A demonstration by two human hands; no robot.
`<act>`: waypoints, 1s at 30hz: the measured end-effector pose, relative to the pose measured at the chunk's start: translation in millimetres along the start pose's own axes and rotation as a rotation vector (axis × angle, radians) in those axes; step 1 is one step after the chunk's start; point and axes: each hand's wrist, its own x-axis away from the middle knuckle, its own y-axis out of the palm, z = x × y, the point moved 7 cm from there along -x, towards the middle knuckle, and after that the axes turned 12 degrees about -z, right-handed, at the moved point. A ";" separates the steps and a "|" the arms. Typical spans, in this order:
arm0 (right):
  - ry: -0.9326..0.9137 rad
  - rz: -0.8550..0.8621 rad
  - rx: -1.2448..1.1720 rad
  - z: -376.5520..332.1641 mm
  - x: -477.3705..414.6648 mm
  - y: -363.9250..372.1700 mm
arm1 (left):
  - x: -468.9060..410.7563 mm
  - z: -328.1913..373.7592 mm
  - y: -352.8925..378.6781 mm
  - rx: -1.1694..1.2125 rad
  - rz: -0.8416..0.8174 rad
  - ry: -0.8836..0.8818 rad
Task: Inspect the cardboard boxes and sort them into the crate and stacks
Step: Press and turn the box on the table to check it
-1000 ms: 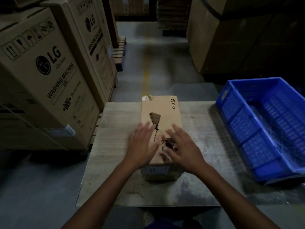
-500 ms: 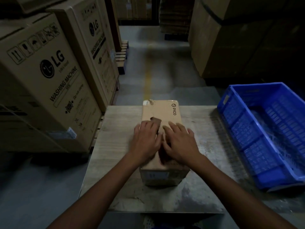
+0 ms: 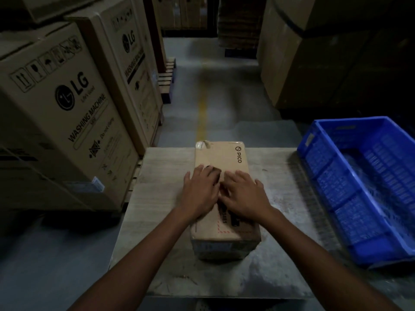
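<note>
Head view: a long cardboard box [image 3: 224,157] printed "PICO" lies lengthwise at the centre of the frame on a pale desk [image 3: 157,182], its far end towards the top. The left hand [image 3: 199,194] and right hand [image 3: 246,196] rest side by side on the lid. The grip of each is spread flat, fingers straight and pointing away, pinching nothing. A dark tear in the lid shows at the left fingertips. A blue crate [image 3: 332,189] sits at the right of the frame, partly on the desk's right edge, apart from the box. Tall washing machine cartons [image 3: 67,113] fill the left. A yellow line [image 3: 202,108] runs up the floor [image 3: 224,86] beyond.
</note>
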 end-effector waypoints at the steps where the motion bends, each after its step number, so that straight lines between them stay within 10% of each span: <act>1: 0.021 0.056 -0.017 1.4 -6.2 -15.5 | -4.3 -2.0 -11.8 0.046 0.100 0.017; 14: 0.078 0.119 0.058 15.9 -56.5 -4.5 | -49.3 -27.2 4.8 -0.076 -0.069 -0.127; 20: 0.380 0.108 -0.376 46.7 -49.9 -4.3 | -38.2 -47.0 7.6 0.454 -0.046 -0.378; 30: 0.151 0.476 -0.785 42.4 -17.2 -44.1 | -34.0 -33.2 -31.6 0.963 0.153 -0.252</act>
